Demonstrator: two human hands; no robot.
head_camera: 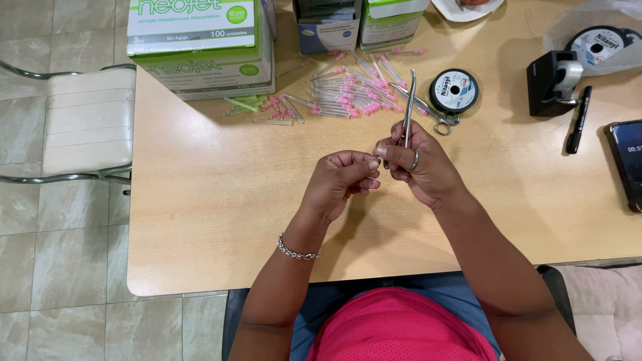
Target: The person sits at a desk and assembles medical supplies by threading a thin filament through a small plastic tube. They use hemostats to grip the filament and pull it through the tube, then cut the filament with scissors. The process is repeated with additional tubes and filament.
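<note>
Watching this from afar, I see the right hand (420, 160) gripping metal forceps (408, 110), long axis pointing straight away from it. Left hand (341, 177) sits touching just beside, fingers pinched on something too small to tell.

- Your left hand (344, 175) and right hand (418, 160) meet above the middle of the surface (221, 200), fingertips touching.
- The metal forceps (408, 107) stand up out of your right hand, pointing away from you.
- Beyond your hands lies a scatter of capped needles (348, 93); a second pair of forceps (428, 110) lies at its right edge.
- The thread spool (454, 90) sits just right of that scatter.
- Further right stands the tape dispenser (554, 81), with the marker (579, 120) beside it.
- The phone (628, 164) lies at the right edge.
- A stack of large boxes (200, 43) fills the far left corner; smaller boxes (358, 23) stand behind the needles.
- The chair (80, 124) stands left of the surface.
</note>
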